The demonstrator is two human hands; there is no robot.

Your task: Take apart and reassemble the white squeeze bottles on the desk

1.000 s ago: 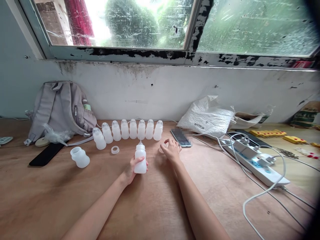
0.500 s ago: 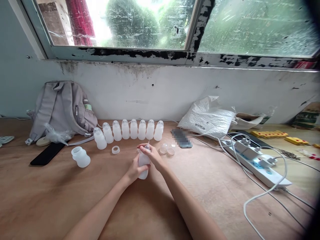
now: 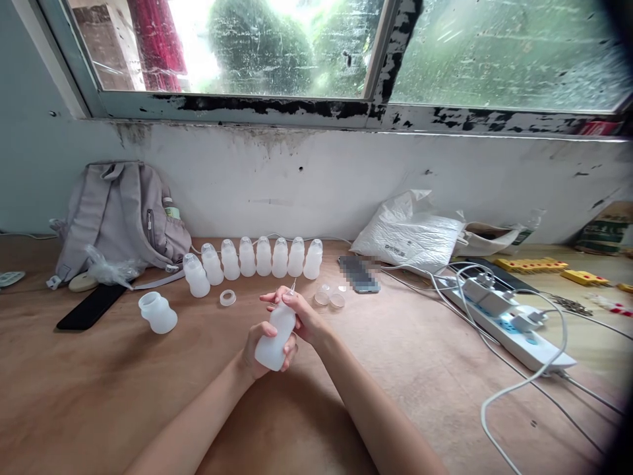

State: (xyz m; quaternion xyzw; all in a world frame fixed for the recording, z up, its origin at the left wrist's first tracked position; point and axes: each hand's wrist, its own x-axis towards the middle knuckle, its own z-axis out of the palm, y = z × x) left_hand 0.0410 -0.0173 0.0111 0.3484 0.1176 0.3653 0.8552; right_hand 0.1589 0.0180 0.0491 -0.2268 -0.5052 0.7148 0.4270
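A frosted white baby bottle is held tilted between my hands, its top leaning to the right and away from me. My left hand is wrapped round the lower body. At the neck, my right hand closes its thumb and fingers on the top, where a thin pointed tip sticks up. Past my hands, several capped baby bottles stand in a row. An open bottle without a top is on the left. A white collar ring and several clear round caps lie on the table.
Along the wall sit a grey backpack at left and a white plastic mailer bag at right. A black phone-like slab and a blurred-out phone lie flat. A power strip with looping white cables covers the right side.
The bottle has tipped, its base swinging left and toward me while its top leans right. My right fingers have spread a little over the neck.
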